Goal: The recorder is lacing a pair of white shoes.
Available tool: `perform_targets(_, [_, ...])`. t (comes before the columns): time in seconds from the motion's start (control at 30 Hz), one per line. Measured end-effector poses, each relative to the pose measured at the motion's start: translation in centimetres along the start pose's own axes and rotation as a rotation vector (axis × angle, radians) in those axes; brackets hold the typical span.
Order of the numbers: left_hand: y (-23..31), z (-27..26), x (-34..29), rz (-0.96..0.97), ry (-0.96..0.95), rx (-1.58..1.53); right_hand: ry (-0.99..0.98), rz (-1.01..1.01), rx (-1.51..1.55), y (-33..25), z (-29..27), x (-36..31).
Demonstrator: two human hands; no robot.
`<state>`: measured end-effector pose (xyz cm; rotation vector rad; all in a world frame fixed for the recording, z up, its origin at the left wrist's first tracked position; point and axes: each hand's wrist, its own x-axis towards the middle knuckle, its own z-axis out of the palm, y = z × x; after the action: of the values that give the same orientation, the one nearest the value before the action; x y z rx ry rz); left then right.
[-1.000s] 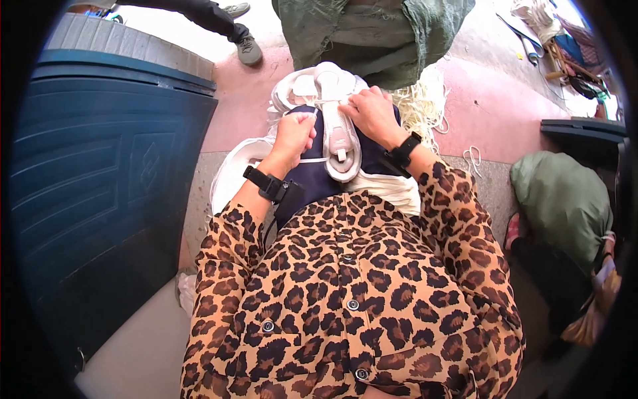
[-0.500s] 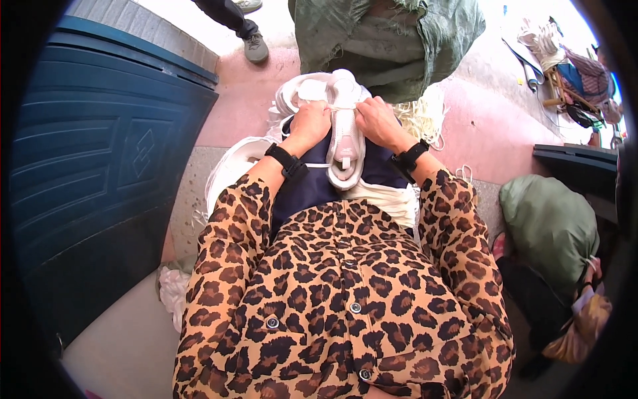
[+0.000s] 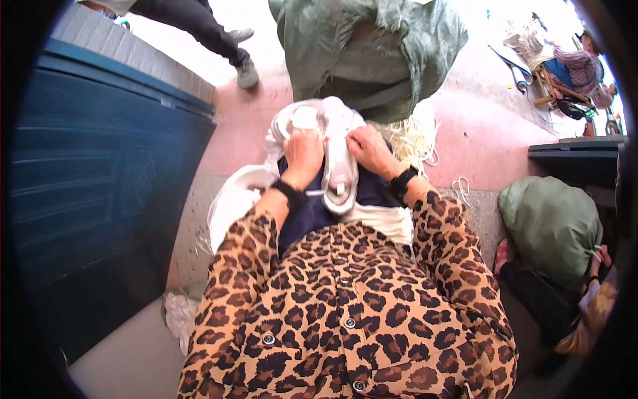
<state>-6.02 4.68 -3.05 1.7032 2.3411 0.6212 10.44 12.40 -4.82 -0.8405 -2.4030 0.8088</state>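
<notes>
A white sneaker (image 3: 341, 178) lies across my lap, its heel end toward me. My left hand (image 3: 306, 158) is at the sneaker's left edge, fingers closed in a pinch. On the other side, my right hand (image 3: 373, 151) has its fingers bent and pressed together. Between them, near the tongue, both seem to grip a white shoelace, though my fingers mostly cover it. More white shoes (image 3: 306, 120) lie just beyond my left hand. Dark blue cloth (image 3: 312, 211) covers my lap, and a bundle of cream cloth or cord (image 3: 382, 223) rests near my waist.
A big green sack (image 3: 372, 60) stands ahead, cream laces (image 3: 415, 136) heaped beside it. White items (image 3: 236, 196) sit at my left, near a dark blue door (image 3: 100, 179). Another green sack (image 3: 551, 226) is at right, beside a seated person. Someone's leg (image 3: 199, 30) shows far left.
The whole view has shifted, so hands and sneaker appear lower. Both hands stay at the sneaker. The standing person's legs have moved, and a seated person at far right shows more fully.
</notes>
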Motion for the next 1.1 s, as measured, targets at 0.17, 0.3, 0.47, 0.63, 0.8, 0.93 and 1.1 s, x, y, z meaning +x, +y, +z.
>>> perform_targets(0.17, [0.5, -0.5, -2.7, 0.101, -0.06, 0.031, 0.156, 0.013, 0.162, -1.5, 0.7, -1.0])
perform_targets(0.3, [0.4, -0.8, -2.6, 0.076, -0.227, 0.15, -0.003, -0.26, -0.16, -1.3, 1.0, -1.1])
perform_targets(0.47, [-0.6, -1.0, -2.1, 0.039, -0.274, 0.162, -0.159, -0.407, -0.516, -3.0, 1.6, -0.2])
perform_targets(0.63, [0.1, -1.8, -2.4, 0.078, -0.252, 0.202, -0.208, -0.504, -0.568, -3.6, 0.1, 0.2])
perform_targets(0.8, [-0.4, -1.1, -2.8, 0.048, -0.268, 0.138, 0.097, -0.617, -0.146, -4.7, -1.0, -0.6])
perform_targets(0.93, [-1.6, -1.0, -2.3, 0.205, -0.246, 0.115, -0.047, -0.326, 0.325, -10.2, -2.2, -1.2])
perform_targets(1.1, [-1.6, -0.9, -1.5, 0.16, -0.285, 0.093, -0.053, 0.124, 0.226, -6.4, 0.7, 1.1])
